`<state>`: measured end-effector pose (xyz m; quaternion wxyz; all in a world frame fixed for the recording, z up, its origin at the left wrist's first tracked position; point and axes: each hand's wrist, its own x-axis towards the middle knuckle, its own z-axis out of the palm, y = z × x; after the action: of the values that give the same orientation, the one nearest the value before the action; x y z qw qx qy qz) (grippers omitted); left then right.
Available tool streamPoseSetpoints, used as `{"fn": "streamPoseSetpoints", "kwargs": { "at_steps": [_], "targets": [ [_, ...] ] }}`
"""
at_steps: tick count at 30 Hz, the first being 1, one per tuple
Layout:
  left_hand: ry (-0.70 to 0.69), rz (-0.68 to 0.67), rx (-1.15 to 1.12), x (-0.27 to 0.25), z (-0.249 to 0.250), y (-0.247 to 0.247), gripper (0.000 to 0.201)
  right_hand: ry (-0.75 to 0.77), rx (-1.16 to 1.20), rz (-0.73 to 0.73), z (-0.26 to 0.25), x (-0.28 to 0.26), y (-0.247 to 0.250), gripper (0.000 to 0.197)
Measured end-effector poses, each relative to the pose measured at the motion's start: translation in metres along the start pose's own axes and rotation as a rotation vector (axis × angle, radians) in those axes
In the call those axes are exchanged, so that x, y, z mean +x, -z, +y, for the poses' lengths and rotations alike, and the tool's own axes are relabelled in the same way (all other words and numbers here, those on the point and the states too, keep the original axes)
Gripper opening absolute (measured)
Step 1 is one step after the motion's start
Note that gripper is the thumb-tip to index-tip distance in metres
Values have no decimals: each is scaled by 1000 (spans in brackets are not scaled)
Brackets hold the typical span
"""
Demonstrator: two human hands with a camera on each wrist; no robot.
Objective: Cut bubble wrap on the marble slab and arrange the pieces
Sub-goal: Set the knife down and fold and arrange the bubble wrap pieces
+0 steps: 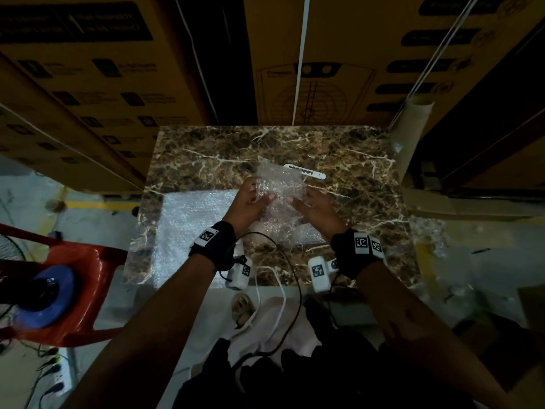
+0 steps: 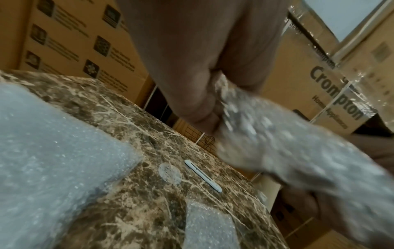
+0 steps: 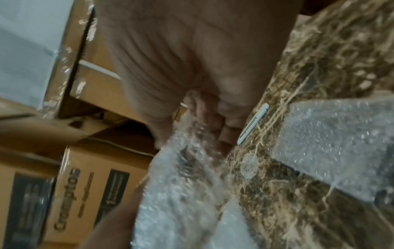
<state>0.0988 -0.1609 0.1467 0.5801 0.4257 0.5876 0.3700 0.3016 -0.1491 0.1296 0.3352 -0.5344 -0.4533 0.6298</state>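
Both hands hold a small cut piece of clear bubble wrap (image 1: 278, 188) lifted above the brown marble slab (image 1: 206, 149). My left hand (image 1: 250, 199) grips its left edge and my right hand (image 1: 309, 202) grips its right edge; the piece (image 2: 277, 143) (image 3: 187, 168) is blurred in the wrist views. A white utility cutter (image 1: 305, 172) (image 2: 202, 175) (image 3: 253, 123) lies on the slab just beyond the hands. A large bubble wrap sheet (image 1: 191, 231) (image 2: 49, 160) (image 3: 341, 143) lies flat on the slab's left part. Another strip of wrap (image 1: 298, 234) lies under the hands.
Stacked cardboard boxes (image 1: 103, 84) wall in the slab at the back and left. A cardboard tube (image 1: 410, 125) leans at the slab's far right corner. A red plastic chair (image 1: 67, 290) with a blue object stands to the left. Cables (image 1: 283, 290) hang at the near edge.
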Motion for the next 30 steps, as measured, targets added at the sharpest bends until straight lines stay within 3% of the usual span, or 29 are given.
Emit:
{"fn": "streamPoseSetpoints", "kwargs": {
  "at_steps": [3,7,9,12,15,18,20,21,23,25,27,30],
  "targets": [
    [26,-118,-90,-1,-1,10,52,17,102,-8,3,2,11,65],
    [-12,-139,-135,-3,0,14,24,143,153,-68,-3,-4,13,26],
    [-30,-163,-103,-2,-5,14,12,189,146,-89,1,-3,12,22],
    [46,-180,-252,-3,-2,13,17,247,103,-70,11,1,13,31],
    [179,-119,-445,-10,11,6,36,211,92,-33,9,0,15,26],
    [198,-66,-192,-8,9,5,59,158,-21,-29,5,-2,14,31],
    [116,-46,5,-2,-1,3,67,218,-143,44,7,0,12,11],
    [78,-31,29,0,-7,1,68,276,-214,58,9,0,12,15],
    [-34,19,37,2,-15,-6,68,293,-268,16,22,3,13,52],
    [-163,96,57,1,-25,-14,66,138,-159,-49,27,-1,16,80],
    [-207,157,56,3,-38,-25,61,-1,4,-93,38,-7,20,84],
    [-197,135,38,7,-60,-46,53,-18,61,-15,55,-12,29,69]
  ]
}}
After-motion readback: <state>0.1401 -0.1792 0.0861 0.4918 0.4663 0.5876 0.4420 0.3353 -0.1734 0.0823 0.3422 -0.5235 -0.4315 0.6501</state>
